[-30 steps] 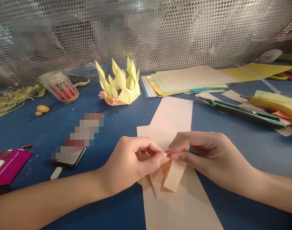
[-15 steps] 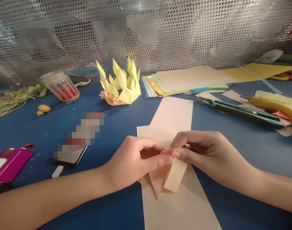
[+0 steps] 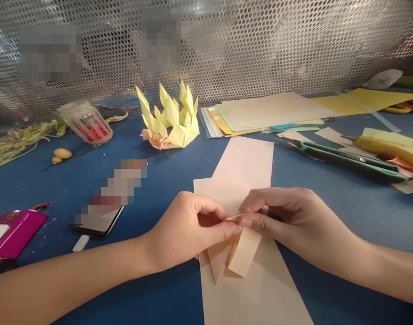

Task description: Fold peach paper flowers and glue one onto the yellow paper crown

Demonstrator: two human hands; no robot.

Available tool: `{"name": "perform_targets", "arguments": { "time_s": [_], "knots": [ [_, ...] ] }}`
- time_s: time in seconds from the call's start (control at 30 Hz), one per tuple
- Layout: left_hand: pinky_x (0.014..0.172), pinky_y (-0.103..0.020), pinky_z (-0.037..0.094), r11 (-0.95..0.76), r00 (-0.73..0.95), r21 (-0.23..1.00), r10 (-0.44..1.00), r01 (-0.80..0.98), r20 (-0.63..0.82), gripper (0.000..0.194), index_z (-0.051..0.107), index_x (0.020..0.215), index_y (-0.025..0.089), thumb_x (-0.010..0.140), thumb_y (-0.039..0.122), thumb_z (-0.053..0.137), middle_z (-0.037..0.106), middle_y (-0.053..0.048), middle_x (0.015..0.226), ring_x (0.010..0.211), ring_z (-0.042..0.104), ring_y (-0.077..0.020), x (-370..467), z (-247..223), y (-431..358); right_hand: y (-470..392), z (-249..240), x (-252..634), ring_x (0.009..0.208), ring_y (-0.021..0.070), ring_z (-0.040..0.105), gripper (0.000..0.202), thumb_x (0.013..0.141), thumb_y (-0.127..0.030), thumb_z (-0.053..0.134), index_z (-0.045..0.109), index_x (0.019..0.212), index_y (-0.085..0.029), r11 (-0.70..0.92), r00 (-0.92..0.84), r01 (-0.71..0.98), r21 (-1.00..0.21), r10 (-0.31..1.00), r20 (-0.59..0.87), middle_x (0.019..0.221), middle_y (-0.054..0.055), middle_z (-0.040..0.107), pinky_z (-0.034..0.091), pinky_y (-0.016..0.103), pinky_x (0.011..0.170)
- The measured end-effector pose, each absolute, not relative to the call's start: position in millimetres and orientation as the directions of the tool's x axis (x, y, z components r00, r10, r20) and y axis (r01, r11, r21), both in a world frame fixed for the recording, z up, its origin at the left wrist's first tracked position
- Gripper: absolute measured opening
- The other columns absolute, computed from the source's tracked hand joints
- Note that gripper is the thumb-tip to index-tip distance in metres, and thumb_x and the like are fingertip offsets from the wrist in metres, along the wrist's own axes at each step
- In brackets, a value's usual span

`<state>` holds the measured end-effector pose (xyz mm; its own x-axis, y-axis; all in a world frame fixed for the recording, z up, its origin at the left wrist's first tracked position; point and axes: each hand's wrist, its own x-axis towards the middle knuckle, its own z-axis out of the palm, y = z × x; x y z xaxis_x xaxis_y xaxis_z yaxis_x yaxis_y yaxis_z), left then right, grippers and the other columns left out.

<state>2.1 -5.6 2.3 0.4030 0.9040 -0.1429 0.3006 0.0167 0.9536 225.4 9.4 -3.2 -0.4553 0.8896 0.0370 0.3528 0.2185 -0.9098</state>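
Between both hands is a small folded piece of peach paper (image 3: 246, 253), with a flap and a pointed corner hanging down. My left hand (image 3: 196, 223) pinches its upper edge between thumb and fingers. Close beside, my right hand (image 3: 281, 214) pinches the same edge, its thumb nearly touching the left thumb. The folds under the fingertips are hidden. Below the hands lie pale paper sheets (image 3: 247, 302), one crossing over another. Beyond them stands a yellow folded-paper crown (image 3: 172, 119) with pink paper roses at its base.
At left are a phone (image 3: 105, 219) with a cable, a magenta device (image 3: 20, 234), and a tilted jar (image 3: 86, 122) of red bits. Stacked coloured paper (image 3: 270, 110) lies at the back. A green-handled tool (image 3: 349, 160) and a yellow-handled one (image 3: 386, 149) lie right. Perforated metal mesh (image 3: 227, 49) rises behind.
The folded paper has shifted slightly left and down, its hanging flap tilting a little. My right fingertips have moved slightly left along its upper edge. Both hands keep their pinch.
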Motion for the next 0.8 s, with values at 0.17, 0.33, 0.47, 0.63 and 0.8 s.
{"name": "perform_targets", "arguments": {
  "time_s": [0.17, 0.33, 0.47, 0.63, 0.8],
  "knots": [
    [0.054, -0.020, 0.037, 0.059, 0.415, 0.963, 0.894, 0.264, -0.169, 0.031, 0.069, 0.062, 0.015, 0.085, 0.032, 0.081, 0.058, 0.003, 0.061, 0.060, 0.042, -0.0093, 2.5, 1.8, -4.5, 9.8, -3.5, 225.3, 0.059, 0.0159, 0.057, 0.044, 0.091, -0.062, 0.075, 0.079, 0.072, -0.024, 0.198, -0.464, 0.357, -0.913, 0.886, 0.011, 0.067, 0.004, 0.074, 0.042, 0.027, 0.051],
    [0.054, -0.019, 0.037, 0.108, 0.406, 0.965, 0.892, 0.239, -0.201, 0.027, 0.072, 0.064, 0.016, 0.084, 0.029, 0.084, 0.059, 0.004, 0.061, 0.059, 0.041, -0.0083, 2.4, 1.2, -5.7, 9.3, -5.8, 227.5, 0.061, 0.0164, 0.059, 0.044, 0.084, -0.066, 0.083, 0.082, 0.082, -0.023, 0.099, -0.506, 0.314, -0.944, 0.859, -0.078, 0.071, 0.005, 0.076, 0.043, 0.028, 0.052],
    [0.056, -0.020, 0.036, 0.097, 0.391, 0.960, 0.899, 0.261, -0.197, 0.026, 0.073, 0.066, 0.015, 0.083, 0.029, 0.087, 0.063, 0.003, 0.066, 0.063, 0.046, -0.0094, 1.1, 1.0, -7.2, 9.9, -10.5, 229.3, 0.062, 0.0159, 0.058, 0.047, 0.091, -0.069, 0.074, 0.082, 0.083, -0.023, 0.120, -0.533, 0.269, -0.956, 0.845, -0.044, 0.071, 0.004, 0.074, 0.039, 0.027, 0.052],
    [0.054, -0.020, 0.033, 0.023, 0.417, 0.965, 0.899, 0.259, -0.134, 0.035, 0.065, 0.059, 0.016, 0.087, 0.030, 0.081, 0.051, 0.005, 0.060, 0.060, 0.038, -0.0085, 0.8, 1.0, -7.3, 12.7, -5.6, 226.8, 0.063, 0.0161, 0.057, 0.058, 0.089, -0.077, 0.071, 0.080, 0.074, -0.022, 0.152, -0.494, 0.346, -0.926, 0.868, -0.042, 0.070, 0.006, 0.073, 0.039, 0.027, 0.051],
    [0.052, -0.020, 0.033, 0.024, 0.415, 0.966, 0.900, 0.258, -0.133, 0.033, 0.067, 0.059, 0.016, 0.085, 0.028, 0.083, 0.050, 0.007, 0.056, 0.057, 0.035, -0.0079, 2.0, 2.8, -6.2, 13.3, -2.0, 227.4, 0.064, 0.0169, 0.061, 0.050, 0.087, -0.073, 0.078, 0.084, 0.076, -0.025, 0.150, -0.490, 0.315, -0.937, 0.871, -0.025, 0.072, 0.005, 0.078, 0.043, 0.026, 0.053]
  ]
}}
